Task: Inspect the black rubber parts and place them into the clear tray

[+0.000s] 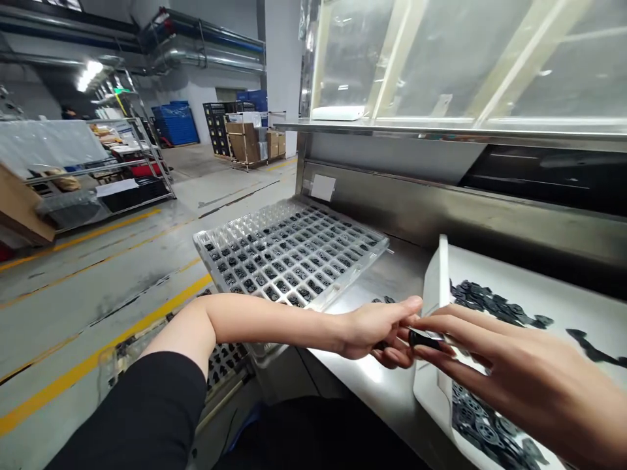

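My right hand [509, 352] pinches a small black part [425, 340] between thumb and fingers, over the near left edge of a white bin [443, 274]. Touching or nearly touching it at the fingertips is my left hand [379, 329], its fingers curled; a bit of something dark shows between them, too hidden to make out. Black plastic parts [490, 301] and round spoked parts [484, 427] lie loose in the bin. To the left, a clear compartment tray [337, 287] holds black parts in many of its cells.
Below my left forearm is another tray of black parts [223, 365]. A metal shelf [441, 130] spans the back above the steel table [392, 274]. Small dark parts [383, 299] lie on the table by my left hand. Racks and boxes stand beyond the floor at left.
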Demonstrator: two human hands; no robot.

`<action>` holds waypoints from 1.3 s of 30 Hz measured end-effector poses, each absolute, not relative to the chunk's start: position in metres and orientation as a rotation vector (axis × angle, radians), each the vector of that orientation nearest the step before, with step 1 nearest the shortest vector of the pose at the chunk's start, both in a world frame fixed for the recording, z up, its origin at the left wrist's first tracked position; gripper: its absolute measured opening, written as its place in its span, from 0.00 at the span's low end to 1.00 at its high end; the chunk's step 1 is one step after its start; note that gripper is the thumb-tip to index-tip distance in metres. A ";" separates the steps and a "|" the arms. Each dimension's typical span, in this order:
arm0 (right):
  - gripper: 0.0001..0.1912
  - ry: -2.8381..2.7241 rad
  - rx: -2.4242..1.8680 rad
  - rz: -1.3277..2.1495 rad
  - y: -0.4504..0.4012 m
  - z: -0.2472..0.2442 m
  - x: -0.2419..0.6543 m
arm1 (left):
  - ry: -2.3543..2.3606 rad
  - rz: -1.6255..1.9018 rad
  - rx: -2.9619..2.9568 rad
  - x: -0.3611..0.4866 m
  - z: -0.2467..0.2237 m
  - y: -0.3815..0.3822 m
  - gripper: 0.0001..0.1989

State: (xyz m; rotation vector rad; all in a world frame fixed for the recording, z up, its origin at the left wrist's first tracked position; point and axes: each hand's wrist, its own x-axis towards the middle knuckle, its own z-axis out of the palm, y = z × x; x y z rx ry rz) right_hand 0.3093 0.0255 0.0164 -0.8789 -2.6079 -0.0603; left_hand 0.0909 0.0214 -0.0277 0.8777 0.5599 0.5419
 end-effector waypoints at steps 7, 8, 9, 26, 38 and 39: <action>0.23 -2.572 -0.864 0.284 0.058 -0.015 0.321 | 0.629 0.531 0.808 0.088 -0.050 0.040 0.33; 0.22 -2.553 -0.889 0.325 0.060 -0.017 0.323 | 0.625 0.557 0.790 0.086 -0.051 0.041 0.31; 0.21 -2.524 -0.906 0.377 0.060 -0.017 0.324 | 0.620 0.573 0.776 0.084 -0.052 0.042 0.29; 0.13 -1.527 -1.011 1.291 0.015 0.017 0.288 | 0.576 0.799 0.955 0.074 -0.019 0.019 0.16; 0.05 -1.768 -0.929 1.070 0.015 0.010 0.286 | 0.520 0.733 0.908 0.066 -0.024 0.023 0.13; 0.06 -1.789 -0.945 1.040 0.016 0.010 0.287 | 0.518 0.729 0.913 0.065 -0.024 0.023 0.13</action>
